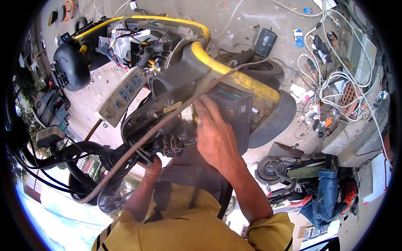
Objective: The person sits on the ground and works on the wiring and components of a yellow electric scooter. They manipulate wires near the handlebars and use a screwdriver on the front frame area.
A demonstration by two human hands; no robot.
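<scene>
An electric scooter stands before me, with its dark front panel (144,113) opened and bundles of thin wires (171,144) showing. My right hand (215,140) reaches into the opening, its fingers closed against a white connector (187,113). Beside that hand sits a black box (234,111), seemingly a battery. My left hand (153,166) is under the panel's near edge, close to the wires; its fingers are hidden. A brown cable (163,123) runs slantwise across the scooter, above the panel. A power strip (122,97) with several sockets leans at the panel's far left.
Handlebars (79,148) with cables and a mirror lie to the left. The yellow-edged footboard (142,19) holds loose parts and wires. Coiled white rope (335,81) and litter cover the ground at right, near a concrete step (347,142). Another two-wheeler (289,171) stands at lower right.
</scene>
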